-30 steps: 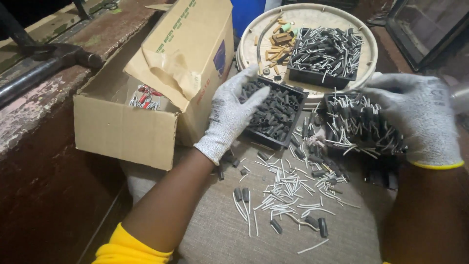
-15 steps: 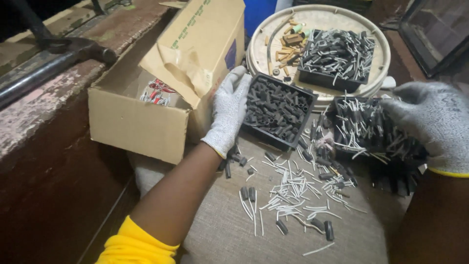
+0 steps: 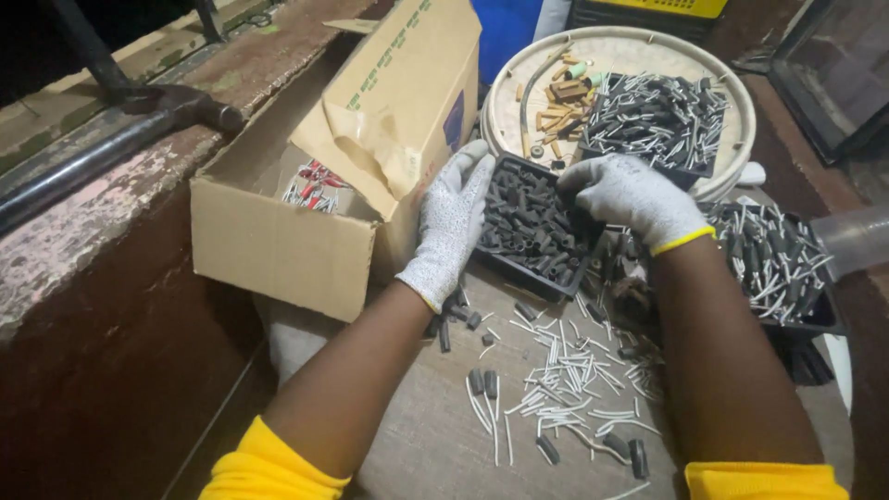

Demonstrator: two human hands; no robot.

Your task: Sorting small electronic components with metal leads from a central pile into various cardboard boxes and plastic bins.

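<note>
A black tray (image 3: pixel 519 268) full of short dark tube pieces sits in the middle of the work surface. My left hand (image 3: pixel 451 225), in a white speckled glove, grips the tray's left side. My right hand (image 3: pixel 634 196), gloved the same way, holds its upper right corner, fingers curled over the rim. Loose white wire pieces and dark tube pieces (image 3: pixel 565 384) lie scattered on the cloth-covered surface (image 3: pixel 435 444) below the tray.
An open cardboard box (image 3: pixel 278 241) stands left of the tray, red-and-white items inside. A round cream tray (image 3: pixel 620 51) at the back holds a black tray of wired pieces (image 3: pixel 653 120) and tan bits. Another black tray (image 3: pixel 778 268) is right. A dark pipe (image 3: pixel 102 157) runs along the left ledge.
My right hand has left the right-hand tray of wired pieces and moved left onto the middle tray's upper right corner. My left hand keeps its hold on the tray's left side.
</note>
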